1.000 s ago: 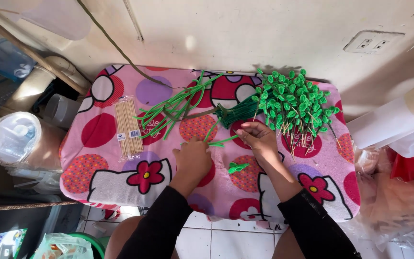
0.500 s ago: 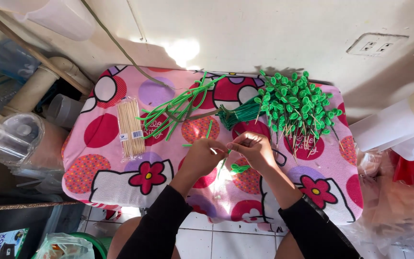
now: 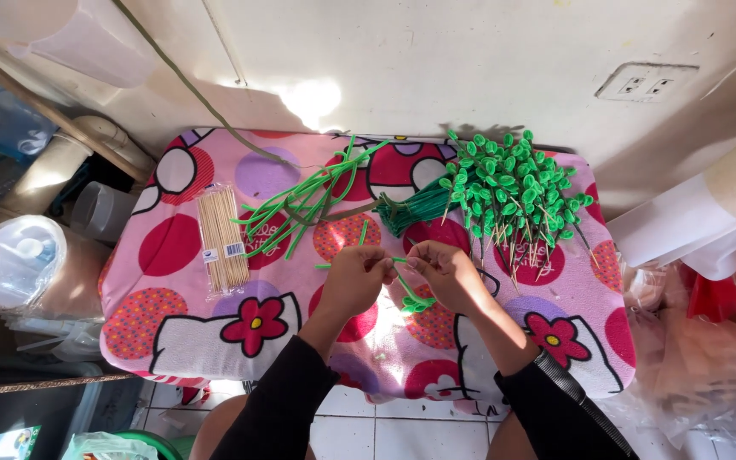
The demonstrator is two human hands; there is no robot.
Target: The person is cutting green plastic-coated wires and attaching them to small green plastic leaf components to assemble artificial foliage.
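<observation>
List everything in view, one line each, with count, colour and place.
Green strip: one, held between both hands.
Finished leaf picks: many, green on thin sticks, heaped at the table's far right.
Green strip bundle: one, dark green, far centre.
Loose green strips: several, bright green, left of the bundle.
Skewer packet: one, pale wood in clear wrap, table left.
Folded green piece: one, under the right hand.
Tablecloth: one, pink with red dots.
Wall socket: one, white, upper right.
Plastic containers: several, clear, floor left.
Left hand: pinching the strip.
Right hand: pinching the strip.
</observation>
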